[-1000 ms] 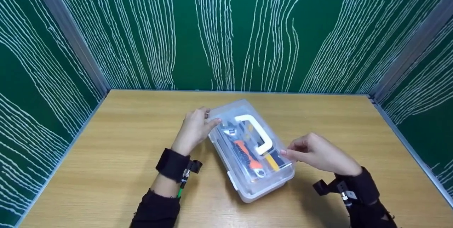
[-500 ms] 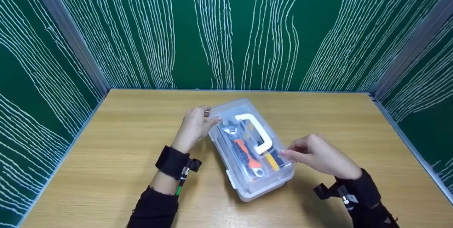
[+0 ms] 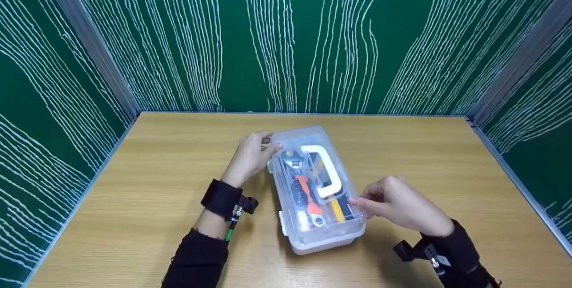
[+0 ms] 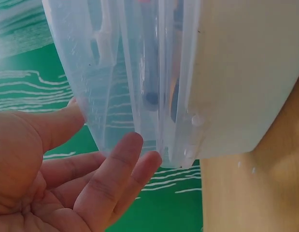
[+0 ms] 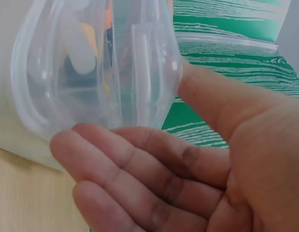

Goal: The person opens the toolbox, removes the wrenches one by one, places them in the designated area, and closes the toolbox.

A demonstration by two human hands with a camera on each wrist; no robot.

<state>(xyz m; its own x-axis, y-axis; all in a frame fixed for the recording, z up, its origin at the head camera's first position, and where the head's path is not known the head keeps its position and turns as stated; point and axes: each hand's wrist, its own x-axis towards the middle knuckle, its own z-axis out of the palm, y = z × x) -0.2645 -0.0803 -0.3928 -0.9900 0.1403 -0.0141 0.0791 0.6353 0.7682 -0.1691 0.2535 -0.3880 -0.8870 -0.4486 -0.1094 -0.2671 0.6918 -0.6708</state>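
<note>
A clear plastic toolbox (image 3: 308, 239) with a white handle (image 3: 331, 171) is at the middle of the table, its lid closed. Through the lid show an adjustable wrench (image 3: 293, 161), an orange-handled tool (image 3: 305, 192) and a yellow-handled tool (image 3: 337, 210). My left hand (image 3: 248, 158) grips the far left part of the box, thumb on the lid and fingers along the side. At the near right corner, my right hand (image 3: 400, 205) holds it between thumb and fingers. The box's pale underside (image 4: 241, 82) shows in the left wrist view, so the box is tilted or raised.
The wooden table (image 3: 187, 145) is enclosed by green panels (image 3: 232, 37) with white wavy lines. Grey posts (image 3: 96, 42) stand at the back corners. Each wrist wears a black strap (image 3: 221, 199) with a small camera.
The toolbox has turned a little, its near end shifting left and its far end right. Both hands have moved with it and keep their hold.
</note>
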